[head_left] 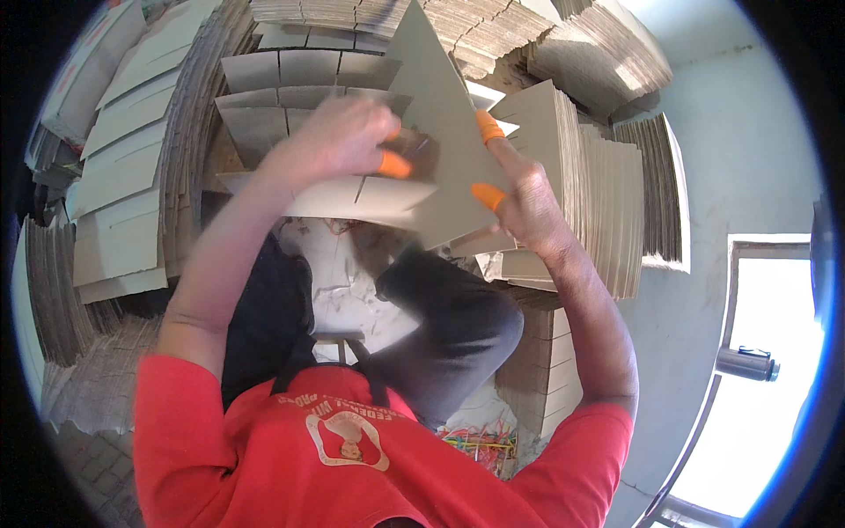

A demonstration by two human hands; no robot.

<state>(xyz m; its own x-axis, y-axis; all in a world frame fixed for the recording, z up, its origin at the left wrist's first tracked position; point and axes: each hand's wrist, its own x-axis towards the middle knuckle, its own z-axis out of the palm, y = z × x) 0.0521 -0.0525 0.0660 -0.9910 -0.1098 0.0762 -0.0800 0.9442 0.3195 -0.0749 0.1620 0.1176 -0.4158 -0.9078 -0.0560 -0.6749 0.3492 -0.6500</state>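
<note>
Tilted upright in front of me is a grey-brown cardboard sheet [440,114], gripped near its right edge by my right hand [528,189]. Orange covers sit on that hand's thumb and a finger. My left hand [343,136] is smeared by motion, with an orange cover at a fingertip. It is above a slotted cardboard partition [352,201], just left of the sheet; whether it holds anything does not show. Several more slotted cardboard strips [282,69] stand in rows behind my left hand.
Tall stacks of slotted cardboard [132,167] rise on the left. More piles [598,202] stand on the right, and others [458,26] at the back. My knees [458,326] are below the work. Coloured strands [484,444] lie low at the right, and a bright window [757,378] is beyond.
</note>
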